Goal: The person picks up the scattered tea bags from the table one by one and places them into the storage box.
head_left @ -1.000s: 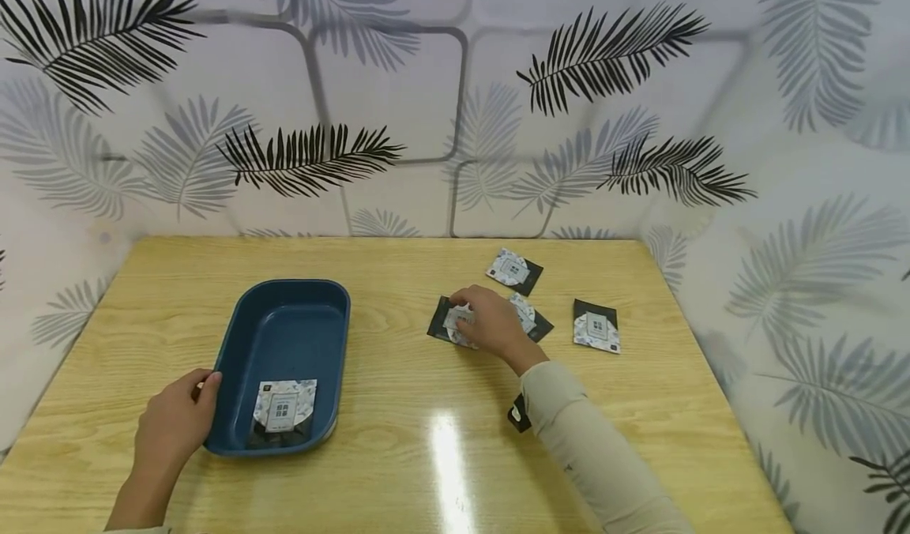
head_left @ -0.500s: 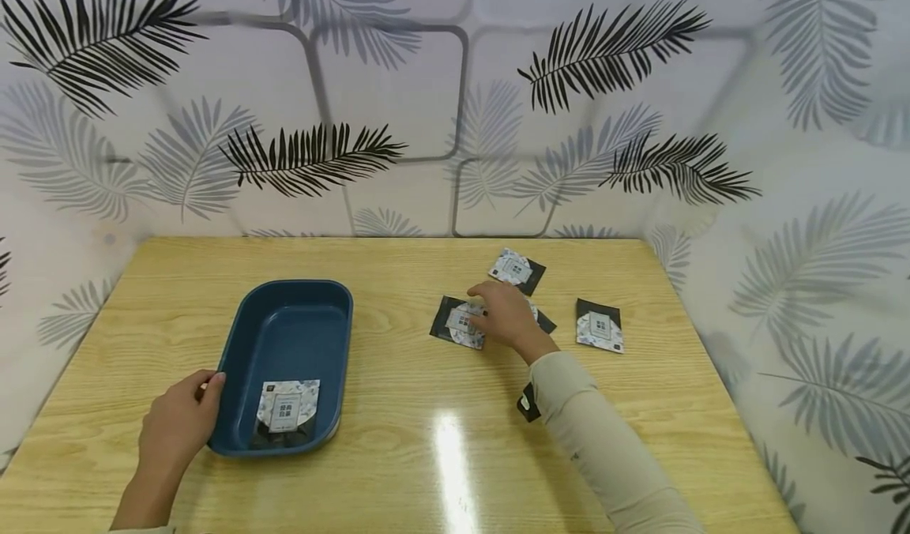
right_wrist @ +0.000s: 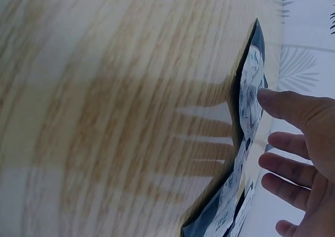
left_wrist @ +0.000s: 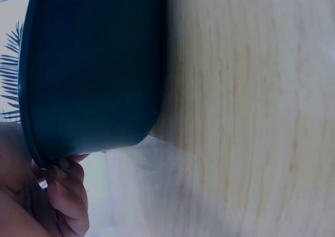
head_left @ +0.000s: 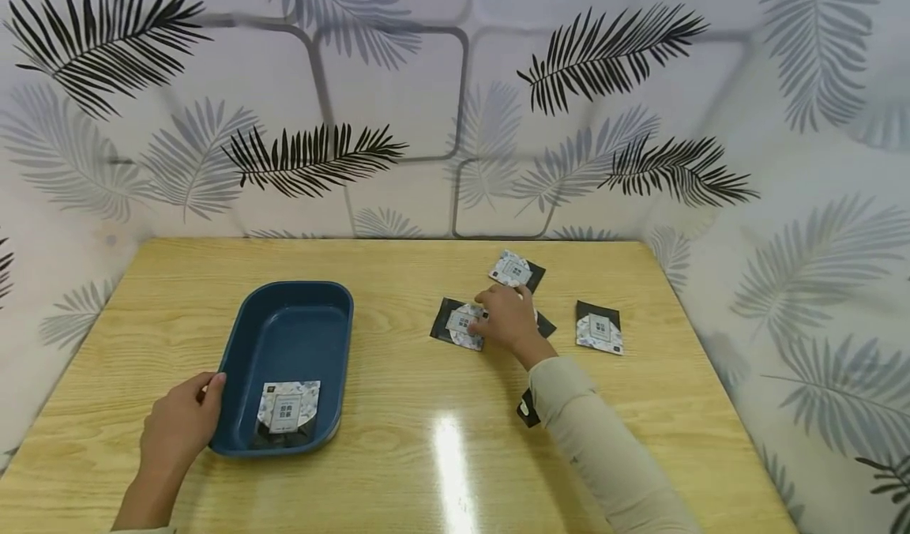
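My left hand (head_left: pixel 181 417) grips the left rim of a dark blue plastic tub (head_left: pixel 298 336), thumb over the edge. In the left wrist view, fingers (left_wrist: pixel 68 195) curl under the rim of that tub (left_wrist: pixel 94 69). A black-and-white floral sachet (head_left: pixel 287 414) lies inside at the near end. My right hand (head_left: pixel 508 317) hovers with spread fingers over two sachets on the table, the left sachet (head_left: pixel 457 323) and a partly hidden sachet (head_left: pixel 544 325). In the right wrist view, the thumb of the right hand (right_wrist: pixel 309 143) is right at a sachet (right_wrist: pixel 251 90).
Another sachet (head_left: pixel 517 269) lies farther back, and one more sachet (head_left: pixel 599 329) sits to the right. A black packet (head_left: pixel 528 409) shows partly beside the right sleeve (head_left: pixel 604 439). The wooden table (head_left: pixel 398 455) meets a leaf-patterned backdrop (head_left: pixel 398 92).
My right hand has shifted a little to the right, showing more of the left sachet, and its fingers have spread. The left hand stays on the tub's rim.
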The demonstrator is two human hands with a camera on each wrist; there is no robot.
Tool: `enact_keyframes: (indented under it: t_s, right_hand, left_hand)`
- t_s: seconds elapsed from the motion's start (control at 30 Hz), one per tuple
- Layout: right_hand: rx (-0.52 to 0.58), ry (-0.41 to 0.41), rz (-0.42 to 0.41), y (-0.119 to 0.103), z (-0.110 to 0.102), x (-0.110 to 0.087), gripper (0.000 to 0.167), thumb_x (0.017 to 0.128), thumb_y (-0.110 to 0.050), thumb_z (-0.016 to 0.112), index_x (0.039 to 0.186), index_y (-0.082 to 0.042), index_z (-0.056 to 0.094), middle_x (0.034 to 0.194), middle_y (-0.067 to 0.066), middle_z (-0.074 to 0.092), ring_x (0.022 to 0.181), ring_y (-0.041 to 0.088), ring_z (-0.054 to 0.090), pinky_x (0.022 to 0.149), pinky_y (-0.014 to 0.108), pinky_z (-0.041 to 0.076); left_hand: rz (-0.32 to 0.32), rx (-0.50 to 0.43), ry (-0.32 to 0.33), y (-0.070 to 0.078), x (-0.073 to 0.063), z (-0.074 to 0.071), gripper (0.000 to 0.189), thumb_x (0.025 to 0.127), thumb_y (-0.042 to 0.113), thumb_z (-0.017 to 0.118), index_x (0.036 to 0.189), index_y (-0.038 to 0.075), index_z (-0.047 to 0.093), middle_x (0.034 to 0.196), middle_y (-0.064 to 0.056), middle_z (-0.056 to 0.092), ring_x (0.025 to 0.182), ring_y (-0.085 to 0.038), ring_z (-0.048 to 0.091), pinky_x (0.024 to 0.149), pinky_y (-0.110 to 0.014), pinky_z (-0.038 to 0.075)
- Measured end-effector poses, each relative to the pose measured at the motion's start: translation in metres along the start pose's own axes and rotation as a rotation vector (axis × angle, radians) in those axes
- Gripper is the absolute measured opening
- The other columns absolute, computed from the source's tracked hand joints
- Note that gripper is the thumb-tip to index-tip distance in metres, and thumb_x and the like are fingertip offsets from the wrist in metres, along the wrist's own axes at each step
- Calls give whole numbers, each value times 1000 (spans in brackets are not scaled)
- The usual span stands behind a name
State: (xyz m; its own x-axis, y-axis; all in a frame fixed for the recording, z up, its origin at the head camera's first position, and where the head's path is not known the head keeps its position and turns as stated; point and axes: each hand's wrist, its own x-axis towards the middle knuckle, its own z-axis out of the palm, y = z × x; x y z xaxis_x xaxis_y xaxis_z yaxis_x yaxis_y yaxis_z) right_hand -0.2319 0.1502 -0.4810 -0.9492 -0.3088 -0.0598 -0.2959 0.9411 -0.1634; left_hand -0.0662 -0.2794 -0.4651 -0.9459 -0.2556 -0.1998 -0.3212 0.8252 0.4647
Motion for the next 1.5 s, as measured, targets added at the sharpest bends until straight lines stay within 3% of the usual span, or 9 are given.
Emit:
enact_keyframes:
  t_s: [0.4,0.73,0.93,1.23,1.5]
  right_hand:
    - [-19,-4,27,1,4,-1,58,84,-48,77,130,-15,66,126,6,67,123,24,59,119,60,24]
    - [19,-45,53,-2,8,5,62,81,-55,77,126,-13,68,127,8,62,125,28,55,120,62,21]
    - [31,-11,51,-6,8,10,60,80,-54,79,125,-15,67,125,7,62,125,28,54,119,60,24]
    - [78,9,12,-3,7,12,58,78,-49,83,120,-13,65,114,7,65,109,27,61,105,53,42]
    - [83,20,-10,-2,5,11,61,78,-47,83,122,-8,67,106,8,64,91,23,60,82,41,53]
  left_hand:
    - [12,8,17,2,1,2,52,109,36,35,132,-5,56,99,-24,68,80,-32,65,59,-40,46]
    - [37,17,4,0,9,2,53,109,37,33,134,-5,56,111,-29,67,94,-45,67,71,-53,51]
    - [57,19,27,3,15,-3,50,108,34,36,130,-6,58,106,-28,69,87,-42,68,67,-51,52]
    - [39,13,15,6,19,-8,51,108,34,36,130,-6,58,104,-27,69,84,-38,68,62,-46,51]
    - [51,22,21,3,20,-6,50,108,34,36,129,-5,59,102,-26,69,84,-38,67,64,-48,51]
